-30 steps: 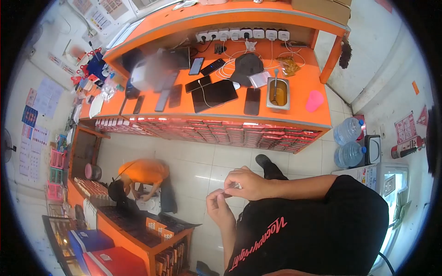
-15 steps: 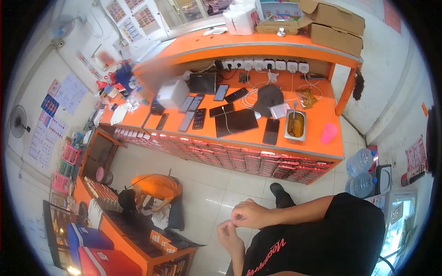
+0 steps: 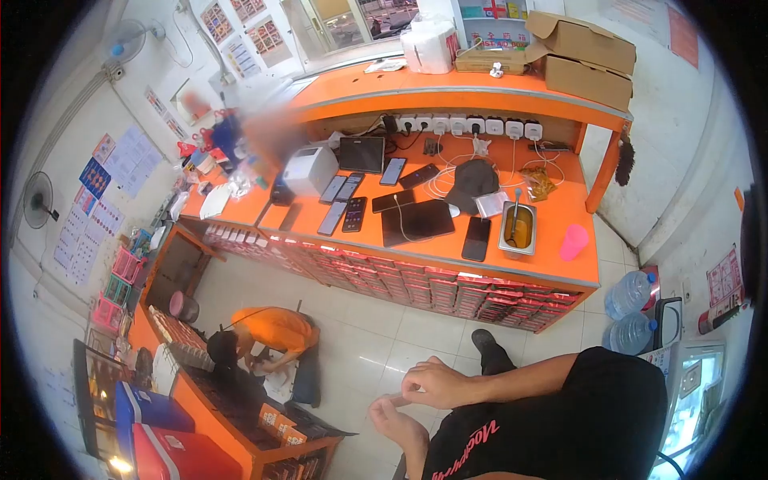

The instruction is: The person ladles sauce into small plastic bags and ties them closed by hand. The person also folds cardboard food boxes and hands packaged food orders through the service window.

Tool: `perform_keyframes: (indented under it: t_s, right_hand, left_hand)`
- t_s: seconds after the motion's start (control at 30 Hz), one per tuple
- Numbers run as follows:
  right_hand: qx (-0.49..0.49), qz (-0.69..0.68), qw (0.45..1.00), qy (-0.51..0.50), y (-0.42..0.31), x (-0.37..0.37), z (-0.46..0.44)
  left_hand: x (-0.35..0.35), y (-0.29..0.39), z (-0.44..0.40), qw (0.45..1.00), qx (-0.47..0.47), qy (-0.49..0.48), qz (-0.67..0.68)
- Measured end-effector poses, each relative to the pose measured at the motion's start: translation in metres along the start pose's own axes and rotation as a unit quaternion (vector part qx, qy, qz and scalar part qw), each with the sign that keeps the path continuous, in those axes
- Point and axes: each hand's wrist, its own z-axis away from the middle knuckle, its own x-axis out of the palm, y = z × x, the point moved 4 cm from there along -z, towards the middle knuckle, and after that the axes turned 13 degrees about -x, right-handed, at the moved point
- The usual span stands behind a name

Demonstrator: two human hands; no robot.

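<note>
My right hand (image 3: 433,383) is in front of my black shirt with its fingers bent inward and the fingertips pressed together. Just below it, my left hand (image 3: 398,422) is half curled, its fingers reaching toward the right fingertips. The two hands meet or nearly meet at the fingers. Anything held between them is too small or hidden to make out. Both hands are in the air above the tiled floor (image 3: 360,334), away from the counter. My dark shoe (image 3: 483,340) shows beyond the right forearm.
An orange counter (image 3: 496,268) bears several phones (image 3: 354,214), a black tablet (image 3: 418,223), a cap (image 3: 472,186), a metal tray (image 3: 507,240) of yellow liquid and a pink cup (image 3: 574,242). A person in orange (image 3: 272,328) bends down at left. Water bottles (image 3: 630,334) stand right.
The view has shifted slightly, so the counter appears lower and further right. My hands stay close together, with the left fingers now a little lower and less pinched. The person in orange remains bent over.
</note>
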Motion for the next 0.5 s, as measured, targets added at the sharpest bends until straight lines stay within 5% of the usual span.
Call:
perform_keyframes:
  t_s: [0.33,0.4,0.5]
  right_hand:
    - [0.034,-0.001,0.998,0.059,0.004,-0.008,0.016]
    - [0.025,0.034,0.997,0.063,0.006,-0.013,0.021]
    - [0.044,0.054,0.994,0.088,0.011,-0.030,0.034]
  left_hand:
    - [0.012,-0.011,-0.006,1.000,-0.010,-0.006,0.021]
    - [0.013,-0.023,-0.011,0.998,-0.014,-0.031,-0.057]
    - [0.038,-0.018,-0.001,0.993,-0.057,-0.106,0.015]
